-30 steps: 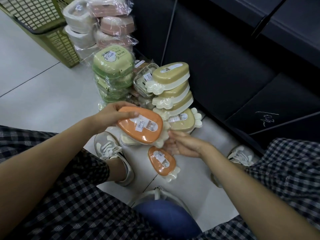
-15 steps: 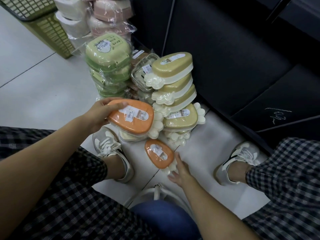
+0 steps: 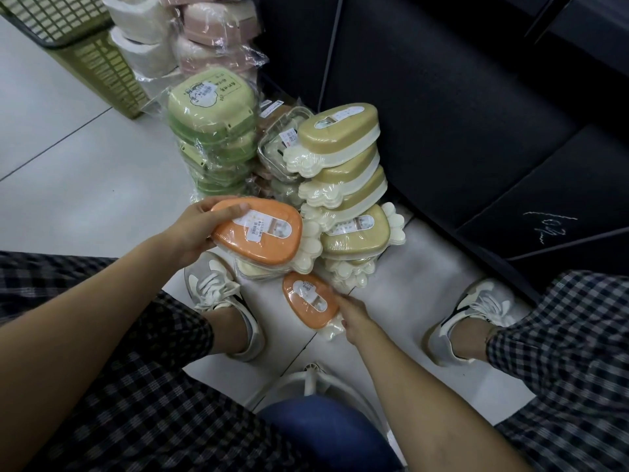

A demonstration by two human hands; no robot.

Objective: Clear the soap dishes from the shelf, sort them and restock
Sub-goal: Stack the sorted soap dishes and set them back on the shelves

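Soap dishes filled the floor just beyond both hands, all wrapped in crinkled clear film. The left hand gripped an orange dish by its narrow end, thumb curled over the smooth, rounded lid with its white label; a cream scalloped base stuck out from under it on the far side. Below and to the right of that hand, the right hand reached a second orange dish lying flat on the pale tile floor, fingertips touching its right edge; whether the fingers had hooked beneath it I could not tell. The two hands were apart.

Straight ahead of the right hand leaned a tan stack of the same carrot-like shape, glossy lids over cream frilled bases, tilting toward the dark shelf base behind. Ahead of the left hand rose a green stack of squarish, rounded-cornered dishes, and beyond it white dishes and pink dishes beside a slatted olive basket. A clear-lidded dish was wedged between green and tan.

Open tile lay left of the left hand and right of the right hand, bounded by two grey sneakers and checked trouser legs.
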